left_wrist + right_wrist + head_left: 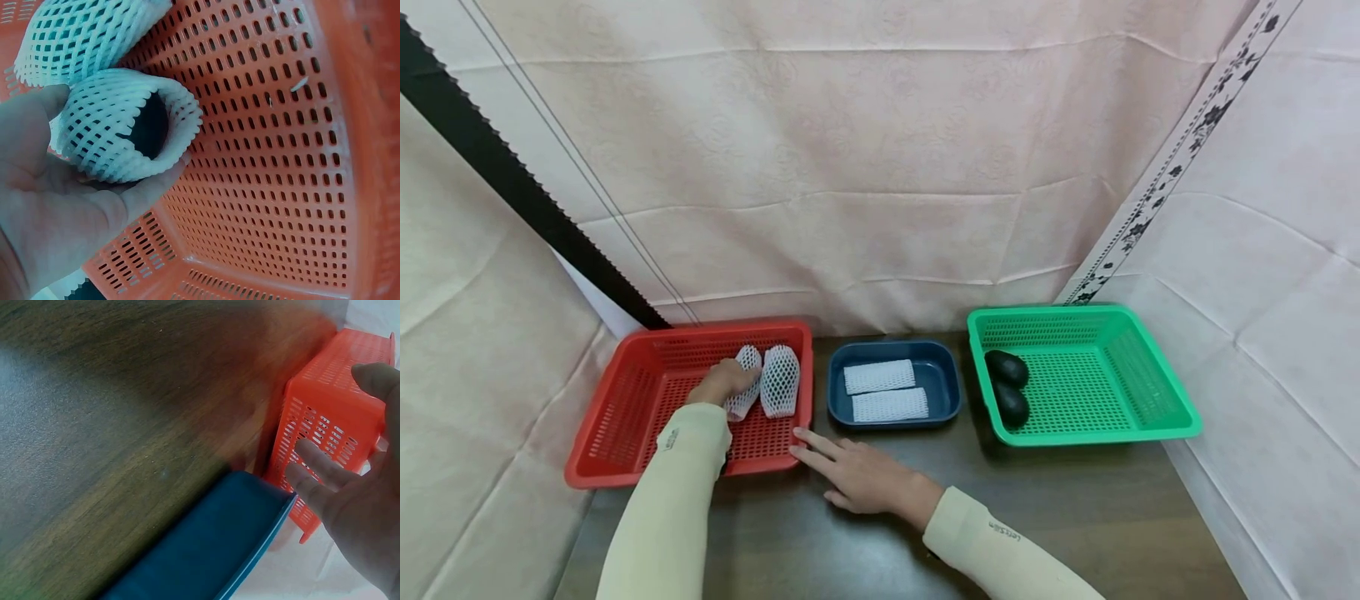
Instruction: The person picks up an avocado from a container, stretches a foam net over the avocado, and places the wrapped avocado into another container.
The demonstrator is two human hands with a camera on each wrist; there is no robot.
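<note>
Inside the red basket (662,337) at the left, my left hand (721,383) grips a dark avocado in a white foam net (103,122). In the left wrist view, thumb and fingers curl round the net, and the dark fruit shows through its open end. Beside it in the basket lies a second white foam net (780,382) with a rounded, filled shape. My right hand (871,479) is spread palm down over the table, fingers extended, with its fingertips right at the basket's front right corner.
A navy tray (895,342) stands in the middle with two flat white foam nets (880,377) in it. To the right is a green basket (1097,435) holding two bare dark avocados (1006,367). Draped cloth (880,167) borders the wooden table (820,558) behind and at both sides.
</note>
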